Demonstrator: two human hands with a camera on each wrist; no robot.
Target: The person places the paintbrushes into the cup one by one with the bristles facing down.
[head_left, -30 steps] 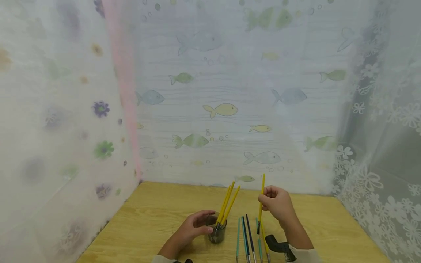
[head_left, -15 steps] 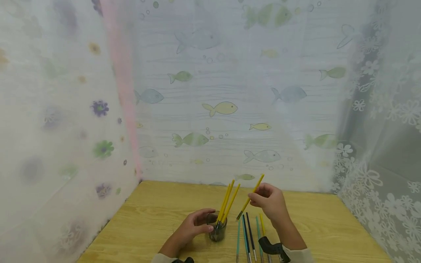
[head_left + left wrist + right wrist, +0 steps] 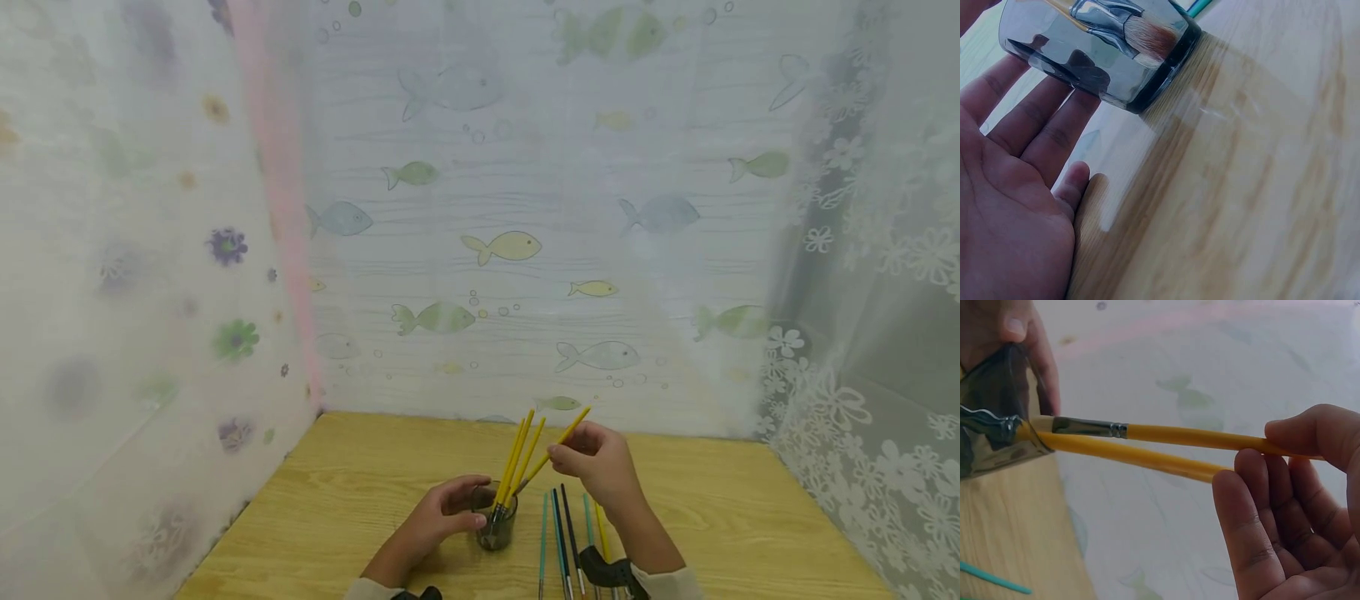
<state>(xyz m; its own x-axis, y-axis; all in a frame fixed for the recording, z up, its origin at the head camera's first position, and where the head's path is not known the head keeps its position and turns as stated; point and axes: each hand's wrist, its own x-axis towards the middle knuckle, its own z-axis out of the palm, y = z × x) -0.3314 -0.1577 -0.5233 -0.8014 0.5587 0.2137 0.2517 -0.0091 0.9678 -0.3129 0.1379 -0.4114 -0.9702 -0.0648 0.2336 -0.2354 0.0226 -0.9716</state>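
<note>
My left hand (image 3: 438, 521) holds a smoky clear glass (image 3: 495, 543) upright on the table, thumb on the near side and fingers behind it. Inside the glass stand several yellow-handled paintbrushes (image 3: 517, 457), handles up; their pale-brown bristles (image 3: 1150, 37) show through the glass wall in the left wrist view. My right hand (image 3: 600, 465) pinches another yellow paintbrush (image 3: 1191, 435) by its handle, between thumb and fingertips. That brush slants down to the left, and its bristle end is right at the rim of the glass (image 3: 997, 387).
Right of the glass, a teal paintbrush (image 3: 543, 542), dark-handled paintbrushes (image 3: 572, 533) and a yellow paintbrush (image 3: 604, 533) lie side by side on the wood-grain table (image 3: 360, 467). Behind the table hangs a fish-patterned curtain (image 3: 502, 247); flowered sheets flank both sides.
My right hand has moved left with its yellow paintbrush, tilting it from nearly upright to slanted, bristle end now at the glass rim. My left hand and the glass have stayed put.
</note>
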